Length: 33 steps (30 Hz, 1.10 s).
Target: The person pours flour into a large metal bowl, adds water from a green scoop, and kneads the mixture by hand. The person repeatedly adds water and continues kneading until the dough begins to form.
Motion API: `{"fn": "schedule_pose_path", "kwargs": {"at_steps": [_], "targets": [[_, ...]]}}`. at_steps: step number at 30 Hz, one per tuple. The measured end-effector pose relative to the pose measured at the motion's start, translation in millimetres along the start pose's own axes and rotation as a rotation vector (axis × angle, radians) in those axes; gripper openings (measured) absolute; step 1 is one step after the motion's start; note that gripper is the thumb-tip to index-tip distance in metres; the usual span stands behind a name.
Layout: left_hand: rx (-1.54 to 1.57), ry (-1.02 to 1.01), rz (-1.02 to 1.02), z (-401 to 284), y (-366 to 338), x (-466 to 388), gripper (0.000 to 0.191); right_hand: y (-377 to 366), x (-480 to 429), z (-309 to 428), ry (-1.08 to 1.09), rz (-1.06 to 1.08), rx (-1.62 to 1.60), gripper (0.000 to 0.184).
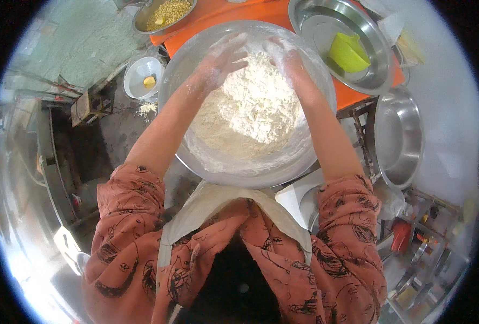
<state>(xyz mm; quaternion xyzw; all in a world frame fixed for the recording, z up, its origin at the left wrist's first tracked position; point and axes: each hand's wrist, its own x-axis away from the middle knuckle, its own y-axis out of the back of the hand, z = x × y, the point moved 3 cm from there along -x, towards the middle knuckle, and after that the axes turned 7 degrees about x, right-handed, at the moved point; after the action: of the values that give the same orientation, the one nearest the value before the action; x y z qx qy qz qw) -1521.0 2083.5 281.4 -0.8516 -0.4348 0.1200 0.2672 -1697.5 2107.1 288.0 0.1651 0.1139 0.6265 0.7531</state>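
Observation:
A wide metal basin [247, 178] stands before me, dusted with flour along its inner wall. Inside it a heap of white, clumpy flour [264, 105] rests on a flatter, tan-tinged layer of flour [215, 125]. My left hand [225, 58], dusted white, is over the basin's far left part with its fingers spread and nothing in them. At the far right edge of the heap is my right hand [284, 56], also coated with flour, fingers apart. Whether the fingertips touch the heap is hard to tell.
An orange-covered table [219, 10] carries a bowl of yellowish kernels [170, 12] and a large metal basin [379, 77] holding a lime-green scoop [349, 52]. Left, a white bowl [136, 87] holds a yellow lump. Another metal basin [399, 137] stands tilted at right, near a cluttered shelf [417, 251].

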Motion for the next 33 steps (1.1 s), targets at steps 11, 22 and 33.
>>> {"fn": "schedule_pose_path", "kwargs": {"at_steps": [11,22,33], "targets": [[-1.349,0.552,-0.211,77.5,29.0,61.4,0.052,104.4,-41.4,-81.9,0.307,0.066,0.500,0.032],[-0.757,0.407,-0.564,100.4,21.9,135.9,0.029,213.1,-83.7,-146.2,0.058,0.206,1.281,0.049],[-0.912,0.300,-0.580,98.9,19.7,139.3,0.026,223.0,-131.7,-168.4,0.097,-0.053,0.912,0.057]]}}
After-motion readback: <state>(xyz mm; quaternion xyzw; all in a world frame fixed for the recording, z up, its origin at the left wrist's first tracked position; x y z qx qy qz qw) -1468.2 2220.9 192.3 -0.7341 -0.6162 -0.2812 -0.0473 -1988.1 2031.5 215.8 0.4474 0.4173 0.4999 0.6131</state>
